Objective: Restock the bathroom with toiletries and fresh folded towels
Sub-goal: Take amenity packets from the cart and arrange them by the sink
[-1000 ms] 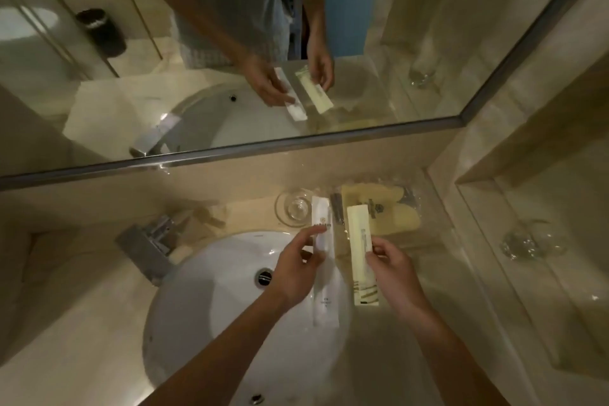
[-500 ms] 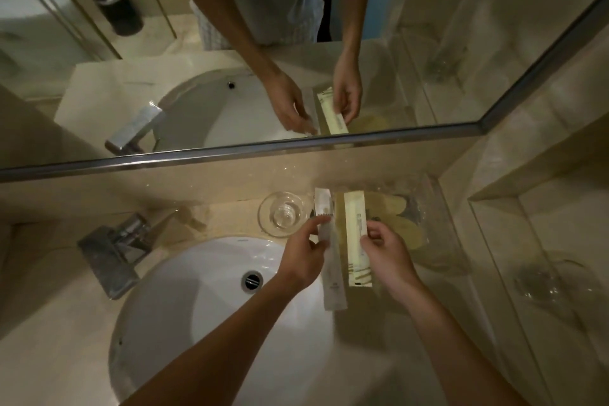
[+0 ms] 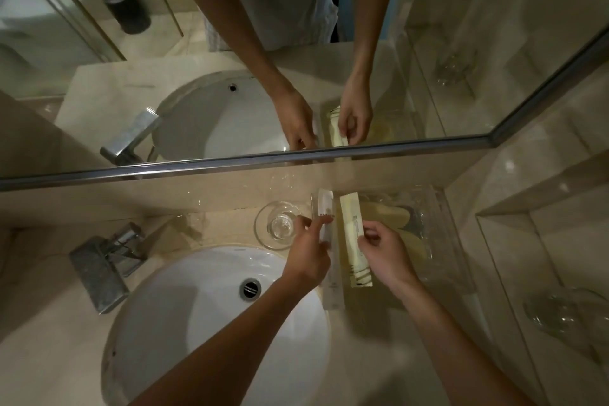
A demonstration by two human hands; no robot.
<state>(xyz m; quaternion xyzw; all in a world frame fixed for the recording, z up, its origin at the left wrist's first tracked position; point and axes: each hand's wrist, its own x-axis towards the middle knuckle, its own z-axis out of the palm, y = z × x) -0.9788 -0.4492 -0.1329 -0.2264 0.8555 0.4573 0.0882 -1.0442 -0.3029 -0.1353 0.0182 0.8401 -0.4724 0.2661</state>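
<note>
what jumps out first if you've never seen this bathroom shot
Two hands at centre, each pinching a long packet: the left hand a white packet, the right hand a pale yellow packet. Below left lies the white sink; a mirror above repeats it all.

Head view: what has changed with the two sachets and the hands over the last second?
Both hands carried their packets away from the basin toward the back wall. The left hand holds the white sachet and the right hand the yellow sachet, now beside the glass and over the clear tray. Neither was let go. Faucet and sink unchanged.
</note>
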